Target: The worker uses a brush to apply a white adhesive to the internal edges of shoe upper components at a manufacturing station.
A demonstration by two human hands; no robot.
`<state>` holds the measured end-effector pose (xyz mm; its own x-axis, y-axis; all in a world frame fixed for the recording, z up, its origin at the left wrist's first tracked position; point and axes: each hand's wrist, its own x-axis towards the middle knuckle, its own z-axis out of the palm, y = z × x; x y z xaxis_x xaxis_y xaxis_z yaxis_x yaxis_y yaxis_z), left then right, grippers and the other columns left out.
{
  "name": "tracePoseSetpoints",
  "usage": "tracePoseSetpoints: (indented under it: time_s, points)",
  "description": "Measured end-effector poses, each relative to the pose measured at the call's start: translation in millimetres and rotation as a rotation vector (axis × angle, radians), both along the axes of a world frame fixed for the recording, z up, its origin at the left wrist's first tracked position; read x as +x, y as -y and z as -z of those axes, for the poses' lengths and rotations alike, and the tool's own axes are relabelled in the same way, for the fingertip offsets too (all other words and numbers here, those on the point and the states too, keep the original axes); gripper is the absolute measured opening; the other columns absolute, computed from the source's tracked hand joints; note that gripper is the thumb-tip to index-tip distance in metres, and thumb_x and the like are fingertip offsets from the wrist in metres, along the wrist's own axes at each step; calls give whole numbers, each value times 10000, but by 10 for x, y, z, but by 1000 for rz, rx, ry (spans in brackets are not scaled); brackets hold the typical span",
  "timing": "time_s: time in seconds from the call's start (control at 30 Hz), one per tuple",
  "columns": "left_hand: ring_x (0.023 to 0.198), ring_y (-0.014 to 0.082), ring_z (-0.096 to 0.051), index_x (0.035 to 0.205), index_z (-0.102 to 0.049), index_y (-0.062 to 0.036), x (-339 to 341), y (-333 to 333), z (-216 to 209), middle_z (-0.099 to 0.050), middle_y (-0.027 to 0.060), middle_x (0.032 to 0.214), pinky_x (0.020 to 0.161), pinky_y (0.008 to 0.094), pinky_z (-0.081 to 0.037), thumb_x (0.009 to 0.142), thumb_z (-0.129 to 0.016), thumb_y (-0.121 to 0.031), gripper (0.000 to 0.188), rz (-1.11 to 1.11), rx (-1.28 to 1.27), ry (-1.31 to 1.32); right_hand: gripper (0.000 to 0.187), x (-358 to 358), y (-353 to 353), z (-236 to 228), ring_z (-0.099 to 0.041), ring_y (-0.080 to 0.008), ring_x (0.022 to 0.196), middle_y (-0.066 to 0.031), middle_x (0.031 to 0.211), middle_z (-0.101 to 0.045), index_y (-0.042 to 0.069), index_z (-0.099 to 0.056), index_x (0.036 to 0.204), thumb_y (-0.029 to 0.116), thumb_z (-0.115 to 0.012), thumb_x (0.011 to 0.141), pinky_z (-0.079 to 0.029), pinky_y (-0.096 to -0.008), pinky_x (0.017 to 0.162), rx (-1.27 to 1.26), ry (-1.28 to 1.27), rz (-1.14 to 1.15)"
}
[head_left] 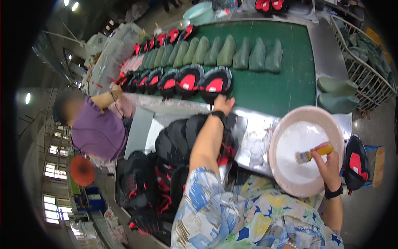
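Observation:
My left hand reaches over the front edge of a green-topped table and grips the near end of a black shoe upper with a red inside and a small white label. This upper is the rightmost of a row of similar ones. In my right hand is a paintbrush with a yellow handle, my fingers closed round it. Its bristles hang over a pale pink basin with milky white liquid in it. Behind the row of uppers stand several green shoe lasts.
Black and red shoe uppers are heaped in a bin at left. Another upper lies right of the basin, near two lasts. A wire basket of lasts stands far right. A co-worker in purple works at left.

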<state>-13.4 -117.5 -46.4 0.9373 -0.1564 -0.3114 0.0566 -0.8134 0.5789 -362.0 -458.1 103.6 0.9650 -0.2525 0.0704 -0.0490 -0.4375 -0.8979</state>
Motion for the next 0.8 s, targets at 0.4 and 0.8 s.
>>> tracePoseSetpoints:
  time_s: [0.4,0.8]
  points:
    - [1385,469,-326,1338,-591,-123,-2125,-529,-799,-467,240,1411,1119,732,-98,750,-652,-341,630,627,716,434,209,220,-176,180,-693,-278,699,-167,752,-677,-18,-636,932,151,-728,852,-539,-360,655,-100,37,-156]
    - [982,328,-673,1248,-630,-70,-1591,-1390,-2117,-689,174,1048,838,400,-542,850,-515,17,424,351,228,792,231,70,-175,245,-645,-433,765,-220,801,-660,5,-568,932,169,-710,857,-507,-493,688,-291,-109,-203]
